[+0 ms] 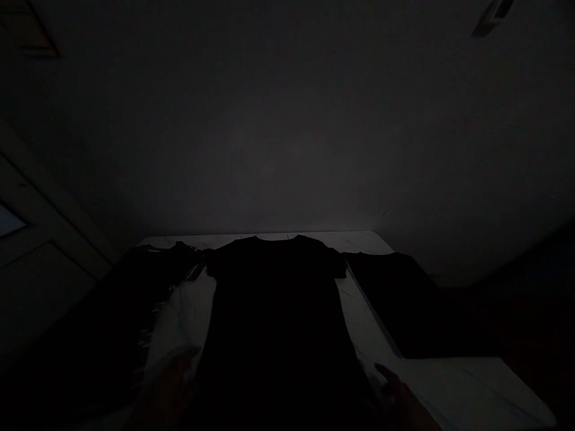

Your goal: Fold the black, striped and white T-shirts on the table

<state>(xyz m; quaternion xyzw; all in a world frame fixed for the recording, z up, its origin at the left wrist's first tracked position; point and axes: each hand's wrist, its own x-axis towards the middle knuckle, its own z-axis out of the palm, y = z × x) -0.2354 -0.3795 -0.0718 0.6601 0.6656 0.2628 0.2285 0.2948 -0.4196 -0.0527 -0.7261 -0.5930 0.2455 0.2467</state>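
Note:
A black short-sleeved T-shirt (276, 317) lies spread on a white, faintly veined table (476, 383), its neckline at the far end. My left hand (173, 380) is beside the shirt's lower left edge, dim and slightly blurred, with its fingers apart. On the other side, my right hand (395, 388) is near the lower right edge with its index finger stretched forward. In this darkness, I cannot make out whether either hand touches the cloth. The shirt's lower end runs out of view at the bottom.
A dark garment with light marks along its edge (108, 317) lies left of the shirt. Another dark folded cloth (426, 311) lies to the right. A plain wall (287, 131) rises behind the table, and a panelled door (36, 221) stands at the left.

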